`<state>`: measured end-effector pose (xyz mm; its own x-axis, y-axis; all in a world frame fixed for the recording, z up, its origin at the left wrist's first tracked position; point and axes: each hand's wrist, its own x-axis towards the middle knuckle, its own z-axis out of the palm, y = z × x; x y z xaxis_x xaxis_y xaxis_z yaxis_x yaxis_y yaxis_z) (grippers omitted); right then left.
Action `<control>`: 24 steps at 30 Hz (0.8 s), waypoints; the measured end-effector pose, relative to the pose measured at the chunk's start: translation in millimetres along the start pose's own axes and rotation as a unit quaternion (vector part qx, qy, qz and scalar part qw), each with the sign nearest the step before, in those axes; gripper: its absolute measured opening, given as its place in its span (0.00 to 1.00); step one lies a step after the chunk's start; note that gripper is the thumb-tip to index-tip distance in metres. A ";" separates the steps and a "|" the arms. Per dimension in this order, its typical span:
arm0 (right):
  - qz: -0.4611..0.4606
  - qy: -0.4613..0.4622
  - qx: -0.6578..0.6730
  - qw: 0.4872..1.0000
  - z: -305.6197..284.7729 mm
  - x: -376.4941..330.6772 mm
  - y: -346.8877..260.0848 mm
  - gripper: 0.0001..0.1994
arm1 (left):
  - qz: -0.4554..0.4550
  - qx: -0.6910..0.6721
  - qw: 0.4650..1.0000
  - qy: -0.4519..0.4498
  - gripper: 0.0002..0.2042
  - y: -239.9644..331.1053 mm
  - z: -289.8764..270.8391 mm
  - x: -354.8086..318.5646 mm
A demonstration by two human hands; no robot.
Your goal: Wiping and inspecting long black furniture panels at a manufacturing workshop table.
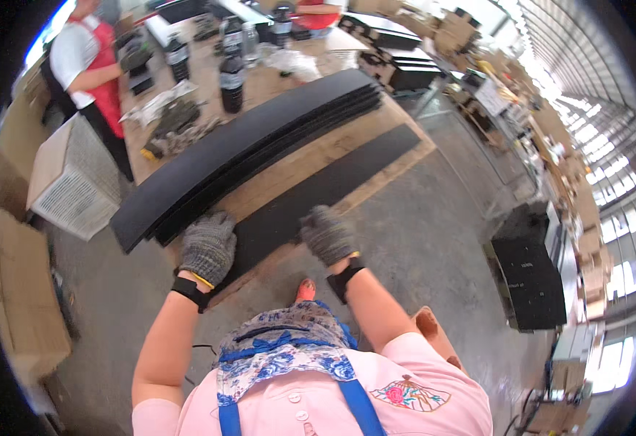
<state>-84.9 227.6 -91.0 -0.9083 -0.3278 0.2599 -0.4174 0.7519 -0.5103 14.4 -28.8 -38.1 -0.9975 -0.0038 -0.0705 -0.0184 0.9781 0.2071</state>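
Observation:
A long flat black strip lies diagonally along the near edge of a wooden table. Beyond it, several curved black boards are stacked, overhanging the table at their left end. Both my hands wear grey knitted gloves with yellow cuffs. My left hand is curled at the strip's left end, close beside the stack; its fingertips are partly hidden. At the strip's near edge, around its middle, my right hand has its fingers bent together. Whatever those fingers may hold is hidden beneath the glove.
Dark bottles and crumpled gloves occupy the table's far side. A person in a red apron works at the far left, near a white carton. Black boards stand on the right; cardboard is at left.

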 end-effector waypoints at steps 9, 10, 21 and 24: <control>0.011 0.041 0.035 0.999 -47.0 38.3 76.2 0.09 | -0.033 -0.072 0.997 0.021 0.42 70.6 34.1 43.0; 0.031 0.032 -0.002 0.999 -56.6 54.7 97.6 0.10 | -0.023 -0.079 0.996 0.017 0.44 61.8 37.5 40.1; 0.198 0.163 -0.017 0.966 -164.3 237.9 376.2 0.12 | -0.154 -0.056 0.984 -0.064 0.54 84.0 25.9 67.2; 0.325 0.137 0.252 0.901 -187.4 260.7 385.4 0.11 | -0.167 0.030 0.985 -0.034 0.57 149.6 4.9 117.5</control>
<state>-477.4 539.1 -66.4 -0.9534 0.2937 -0.0695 0.1766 0.3561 -0.9176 -105.2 118.1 -20.1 -0.9297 -0.3151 -0.1906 -0.3383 0.9353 0.1042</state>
